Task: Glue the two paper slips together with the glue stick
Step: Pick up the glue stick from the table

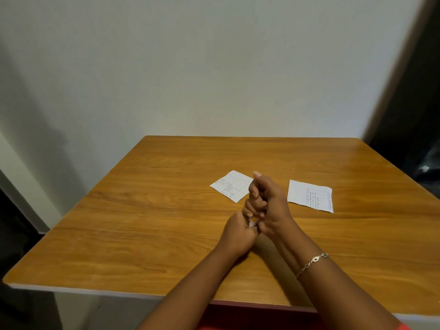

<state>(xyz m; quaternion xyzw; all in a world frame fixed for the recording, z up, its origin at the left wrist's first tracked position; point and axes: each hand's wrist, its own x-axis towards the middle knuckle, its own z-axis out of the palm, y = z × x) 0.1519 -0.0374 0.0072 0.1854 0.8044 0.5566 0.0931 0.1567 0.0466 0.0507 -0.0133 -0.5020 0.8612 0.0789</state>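
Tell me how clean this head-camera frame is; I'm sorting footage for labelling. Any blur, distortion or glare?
Head view: wide-angle bending curves the wall edges and dark corners; the light is soft and dim, with a faint sheen on the table but no harsh glare; print on the left slip and right slip is too soft to read; the left hand and right hand hide nearly all of what they grip.

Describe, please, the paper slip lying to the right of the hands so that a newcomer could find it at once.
Start at the wooden table against the pale wall, then find the two clasped hands near its middle. Just right of the right hand lies a white paper slip. Unlike the other slip on the left, its printed grid sits along its right edge, leaving the left part blank.
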